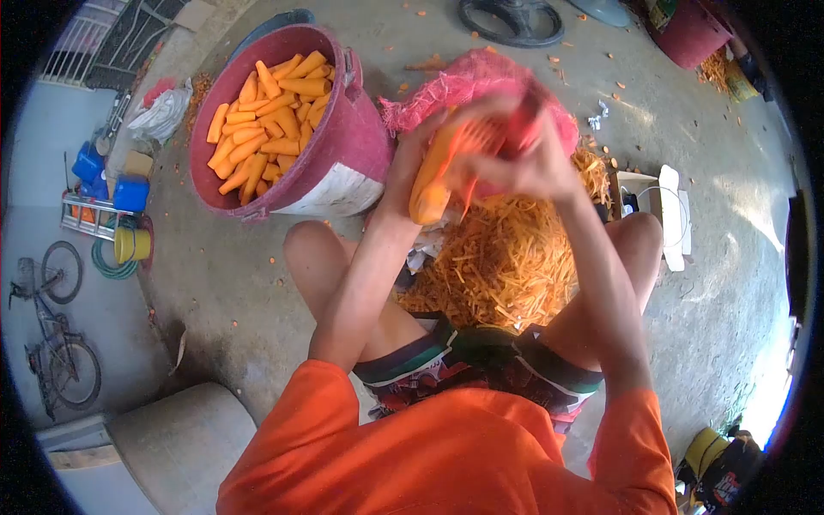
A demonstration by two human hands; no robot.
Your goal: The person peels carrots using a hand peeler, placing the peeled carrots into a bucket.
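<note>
A large orange carrot is gripped in my left hand, its thick end pointing down toward me. My right hand is beside it, smeared by motion, with its fingers curled around a red tool that looks like a peeler. Orange streaks of peel blur between the two hands. Below them, between my legs, lies a big heap of carrot peelings. Just beyond my hands is a pink mesh sack; its contents are hidden.
To the left stands a large maroon tub full of peeled carrots. An opened white box sits right of the peelings. Farther off are a round black base, another maroon bucket and a bicycle. Scraps dot the concrete floor.
</note>
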